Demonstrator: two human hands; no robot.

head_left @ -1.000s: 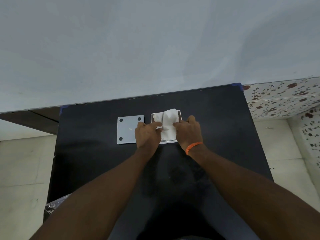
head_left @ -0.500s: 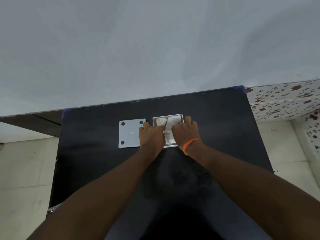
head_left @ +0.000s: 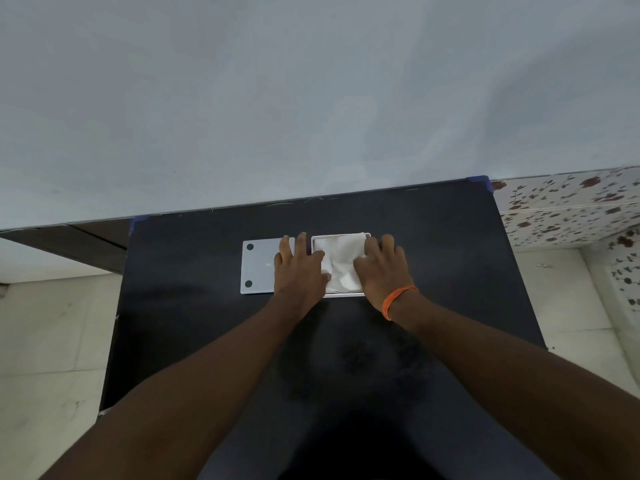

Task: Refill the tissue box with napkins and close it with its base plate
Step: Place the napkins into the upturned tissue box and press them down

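The white tissue box (head_left: pixel 343 294) lies open side up at the middle of the black table (head_left: pixel 433 244). White crumpled napkins (head_left: pixel 341 259) fill it, level with the rim. The grey base plate (head_left: pixel 258 268), with dark round pads at its corners, lies flat just left of the box. My left hand (head_left: pixel 299 268) rests spread over the box's left edge and the plate's right edge, its thumb on the napkins. My right hand (head_left: pixel 381 266), with an orange wristband, lies flat over the box's right side, its thumb pressing the napkins.
The table's far edge meets a pale grey wall (head_left: pixel 311 98). Light floor tiles (head_left: pixel 52 341) show on both sides, and flower-patterned tiles (head_left: pixel 571 206) at the right. Bare black tabletop lies in front of the box and to its right.
The napkins stood up out of the box and now lie pressed down inside it. Both hands have slid apart towards the box's sides and spread their fingers flat.
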